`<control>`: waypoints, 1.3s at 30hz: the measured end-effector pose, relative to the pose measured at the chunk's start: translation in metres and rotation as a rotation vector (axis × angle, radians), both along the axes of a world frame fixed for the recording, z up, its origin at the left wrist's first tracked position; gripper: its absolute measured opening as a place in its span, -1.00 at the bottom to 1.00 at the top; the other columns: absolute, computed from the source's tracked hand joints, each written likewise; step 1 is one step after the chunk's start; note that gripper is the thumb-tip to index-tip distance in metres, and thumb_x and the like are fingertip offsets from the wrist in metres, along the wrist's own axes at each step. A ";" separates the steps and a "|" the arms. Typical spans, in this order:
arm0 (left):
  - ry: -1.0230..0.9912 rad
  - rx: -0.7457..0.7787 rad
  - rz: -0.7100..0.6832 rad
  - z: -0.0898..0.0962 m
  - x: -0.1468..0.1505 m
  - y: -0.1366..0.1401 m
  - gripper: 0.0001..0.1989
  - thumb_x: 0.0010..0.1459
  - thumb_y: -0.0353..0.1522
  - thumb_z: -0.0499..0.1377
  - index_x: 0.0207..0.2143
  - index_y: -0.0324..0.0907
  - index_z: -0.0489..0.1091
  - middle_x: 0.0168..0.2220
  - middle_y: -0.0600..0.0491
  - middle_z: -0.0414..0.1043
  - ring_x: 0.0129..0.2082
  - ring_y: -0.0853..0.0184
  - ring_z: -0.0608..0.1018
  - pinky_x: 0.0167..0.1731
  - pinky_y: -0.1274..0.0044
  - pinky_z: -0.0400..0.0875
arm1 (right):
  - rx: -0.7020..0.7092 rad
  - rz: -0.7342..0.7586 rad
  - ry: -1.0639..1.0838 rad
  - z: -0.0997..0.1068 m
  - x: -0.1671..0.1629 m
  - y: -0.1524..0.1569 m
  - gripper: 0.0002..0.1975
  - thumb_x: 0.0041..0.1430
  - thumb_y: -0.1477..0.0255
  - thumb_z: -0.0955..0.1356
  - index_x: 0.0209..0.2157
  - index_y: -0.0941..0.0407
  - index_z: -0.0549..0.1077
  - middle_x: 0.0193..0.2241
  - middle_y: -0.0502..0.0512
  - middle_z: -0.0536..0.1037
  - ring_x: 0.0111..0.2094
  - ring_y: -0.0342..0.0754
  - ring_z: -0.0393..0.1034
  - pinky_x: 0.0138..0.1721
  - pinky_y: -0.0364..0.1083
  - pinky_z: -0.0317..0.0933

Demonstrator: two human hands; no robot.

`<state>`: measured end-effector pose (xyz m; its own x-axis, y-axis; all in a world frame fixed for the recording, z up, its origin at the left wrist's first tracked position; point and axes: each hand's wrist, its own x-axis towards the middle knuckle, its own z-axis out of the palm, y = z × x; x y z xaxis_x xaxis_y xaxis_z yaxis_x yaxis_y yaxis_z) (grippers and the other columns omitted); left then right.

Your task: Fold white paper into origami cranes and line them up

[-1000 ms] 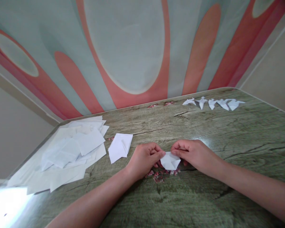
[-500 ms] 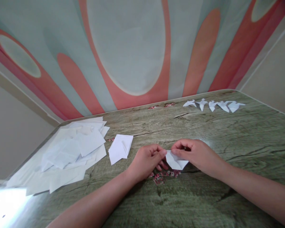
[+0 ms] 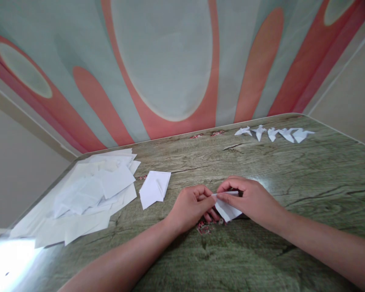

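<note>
"Rightward went the small folded white paper (image 3: 226,209) since a second earlier."
"How did the fingers stand?"
"The left hand (image 3: 191,207) pinched its upper left corner, fingers and thumb nearly together; the right hand (image 3: 253,198) pinched its top edge likewise."
"And where was it?"
"Between both hands, over the green-brown wood-grain tabletop (image 3: 298,174), right of the flat pentagonal white paper pieces (image 3: 153,188)."

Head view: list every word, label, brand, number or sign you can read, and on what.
None: no writing shows on the held paper, loose sheets, folded shapes, table or patterned wall.
The small dark mark at lower left is too blurred to make out.
</note>
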<state>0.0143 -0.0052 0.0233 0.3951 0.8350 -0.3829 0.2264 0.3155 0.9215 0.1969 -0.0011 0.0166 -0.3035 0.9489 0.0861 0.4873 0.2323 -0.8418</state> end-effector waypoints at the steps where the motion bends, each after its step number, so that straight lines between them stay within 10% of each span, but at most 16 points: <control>1: -0.013 -0.011 0.002 0.001 0.000 0.000 -0.78 0.12 -0.26 0.16 -0.41 -0.26 0.30 -0.56 -0.02 0.51 -0.58 0.38 0.55 -0.58 0.64 0.38 | 0.035 0.006 0.003 -0.001 0.000 0.000 -0.93 0.11 0.46 0.37 -0.43 0.08 0.50 -0.42 -0.06 0.52 -0.34 -0.14 0.39 -0.30 -0.16 0.17; 39: -0.134 -0.179 0.017 0.004 -0.004 0.001 -0.73 0.02 -0.23 0.22 -0.44 -0.29 0.34 -0.53 -0.05 0.53 -0.53 0.34 0.58 -0.49 0.59 0.42 | 0.330 0.211 0.083 -0.009 0.004 -0.003 -0.83 0.18 0.55 0.30 -0.28 0.07 0.52 -0.34 0.03 0.54 -0.30 -0.13 0.42 -0.28 -0.14 0.28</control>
<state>0.0101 -0.0038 0.0269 0.4391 0.7651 -0.4709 0.0994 0.4795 0.8719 0.2008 -0.0043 0.0077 -0.4680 0.7836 0.4086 0.3337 0.5848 -0.7394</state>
